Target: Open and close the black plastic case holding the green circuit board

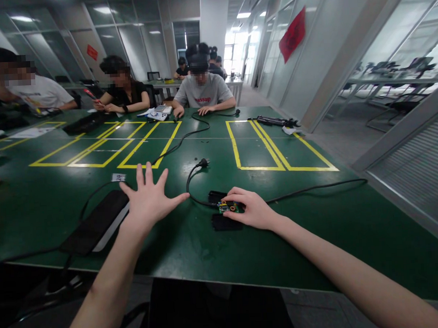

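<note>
My right hand (250,208) pinches a small green circuit board (226,207) with copper coils between thumb and fingers. Two black plastic case halves (227,222) lie at the board, one on its far side and one on its near side. A black power cord (191,184) runs from the board's left end and curves up to a plug (203,163). Another black cable (314,186) leads off to the right from behind my hand. My left hand (148,198) is spread wide, palm down, fingers apart, with nothing in it. It is just right of a long black power strip or case (98,222).
Yellow tape rectangles (261,169) mark the green table (194,252). A folded black tripod (277,122) lies at the far right. A long black cable (181,141) crosses the middle. Several people sit opposite; one person's hands (206,110) rest on the far edge.
</note>
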The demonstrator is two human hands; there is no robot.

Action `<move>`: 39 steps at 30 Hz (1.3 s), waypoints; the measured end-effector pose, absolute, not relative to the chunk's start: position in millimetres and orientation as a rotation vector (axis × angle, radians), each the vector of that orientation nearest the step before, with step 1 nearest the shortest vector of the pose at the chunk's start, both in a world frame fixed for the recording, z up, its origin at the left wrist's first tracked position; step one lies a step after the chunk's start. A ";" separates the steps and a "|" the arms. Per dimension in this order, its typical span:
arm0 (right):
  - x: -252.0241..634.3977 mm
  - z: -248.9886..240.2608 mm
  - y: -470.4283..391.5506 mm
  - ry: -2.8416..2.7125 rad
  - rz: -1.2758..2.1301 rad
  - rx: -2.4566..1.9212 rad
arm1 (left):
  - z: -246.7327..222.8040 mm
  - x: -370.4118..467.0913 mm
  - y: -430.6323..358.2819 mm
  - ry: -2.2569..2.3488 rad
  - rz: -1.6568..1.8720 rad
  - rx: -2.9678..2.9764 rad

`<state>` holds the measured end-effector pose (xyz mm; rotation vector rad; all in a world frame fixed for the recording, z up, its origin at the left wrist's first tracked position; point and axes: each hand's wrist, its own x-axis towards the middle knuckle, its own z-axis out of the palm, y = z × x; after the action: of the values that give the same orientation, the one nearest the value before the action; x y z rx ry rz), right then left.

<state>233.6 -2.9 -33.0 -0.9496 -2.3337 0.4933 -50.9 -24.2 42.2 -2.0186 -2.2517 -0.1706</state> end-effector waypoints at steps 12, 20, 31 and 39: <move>224.8 -28.7 -15.3 -2.184 0.539 -0.941 | 9.5 -0.7 -2.5 -1.177 -0.422 -3.174; 215.9 -30.0 -17.8 -2.198 0.556 -0.940 | -2.8 2.9 -19.4 -1.183 -0.523 -3.061; 220.7 -29.7 -15.1 -2.251 0.531 -0.863 | -7.1 -5.3 -10.0 -1.269 -0.642 -3.081; 223.2 -30.8 -7.3 -2.338 0.458 -0.964 | -6.2 -13.7 -3.5 -1.335 -0.962 -3.122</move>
<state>223.2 -7.3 -30.8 -0.9638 -2.3375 0.4580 -13.7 -3.5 -6.2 -3.1220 -1.3354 -0.9616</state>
